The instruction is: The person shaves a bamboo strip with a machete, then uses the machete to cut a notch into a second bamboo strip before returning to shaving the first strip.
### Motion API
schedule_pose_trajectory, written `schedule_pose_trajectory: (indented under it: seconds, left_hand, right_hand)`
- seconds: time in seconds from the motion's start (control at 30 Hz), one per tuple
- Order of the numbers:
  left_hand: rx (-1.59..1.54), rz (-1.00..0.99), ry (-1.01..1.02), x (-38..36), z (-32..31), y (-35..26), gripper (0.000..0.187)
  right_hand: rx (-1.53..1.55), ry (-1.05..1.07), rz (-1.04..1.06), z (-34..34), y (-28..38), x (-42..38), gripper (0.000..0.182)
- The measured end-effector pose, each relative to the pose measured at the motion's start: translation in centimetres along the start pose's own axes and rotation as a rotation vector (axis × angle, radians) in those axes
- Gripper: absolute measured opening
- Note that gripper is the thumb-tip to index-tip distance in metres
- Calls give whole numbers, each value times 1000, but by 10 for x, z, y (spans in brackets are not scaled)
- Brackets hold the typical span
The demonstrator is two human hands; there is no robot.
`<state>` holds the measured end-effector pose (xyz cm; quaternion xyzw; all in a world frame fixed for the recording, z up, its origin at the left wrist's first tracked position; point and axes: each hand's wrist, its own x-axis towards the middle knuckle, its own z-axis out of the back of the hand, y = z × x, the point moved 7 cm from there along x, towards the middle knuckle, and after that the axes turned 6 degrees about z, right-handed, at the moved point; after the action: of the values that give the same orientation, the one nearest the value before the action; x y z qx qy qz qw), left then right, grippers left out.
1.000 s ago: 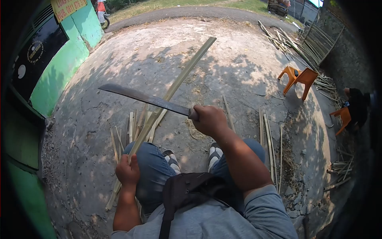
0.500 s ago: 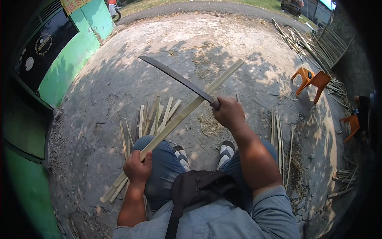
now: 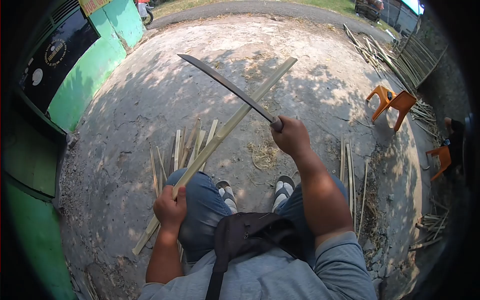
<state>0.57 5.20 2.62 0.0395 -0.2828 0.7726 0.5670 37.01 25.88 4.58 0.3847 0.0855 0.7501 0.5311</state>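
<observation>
My left hand (image 3: 170, 207) is closed around the lower part of a long pale bamboo strip (image 3: 220, 136), beside my left knee. The strip slants up and away to the right, its far end past my knees. In my right hand (image 3: 291, 136) is the handle of a machete (image 3: 227, 84) with a long dark blade, slightly curved toward its tip. The blade points up and left and crosses over the upper part of the strip. My right fist hides most of the handle.
Several bamboo strips (image 3: 177, 150) lie on the ground by my left knee, more strips (image 3: 350, 175) by my right. Thin shavings (image 3: 264, 155) lie ahead of my feet. An orange chair (image 3: 392, 105) and bamboo poles (image 3: 372, 55) are at right; a green wall (image 3: 82, 95) is at left.
The bamboo strip has swung steeper, its far end moving up and slightly left. The machete has risen a little with my right hand, and the blade now crosses the strip farther from the handle.
</observation>
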Motion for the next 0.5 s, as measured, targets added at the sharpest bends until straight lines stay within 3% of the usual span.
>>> schedule_pose_trajectory:
  seconds: [0.1, 0.3, 0.33, 0.5]
  left_hand:
    - [1, -7, 2, 1, -3, 0, 57]
    - [-32, 18, 0, 1, -6, 1, 61]
    - [-41, 14, -8, 0, -6, 2, 62]
    - [-63, 2, -34, -2, -4, 7, 62]
  right_hand:
    - [-33, 30, 5, 6, 10, -8, 20]
    - [-134, 329, 389, -30, 69, -31, 17]
    - [-143, 297, 454, -31, 79, -34, 18]
    - [-151, 202, 372, -21, 67, -19, 25]
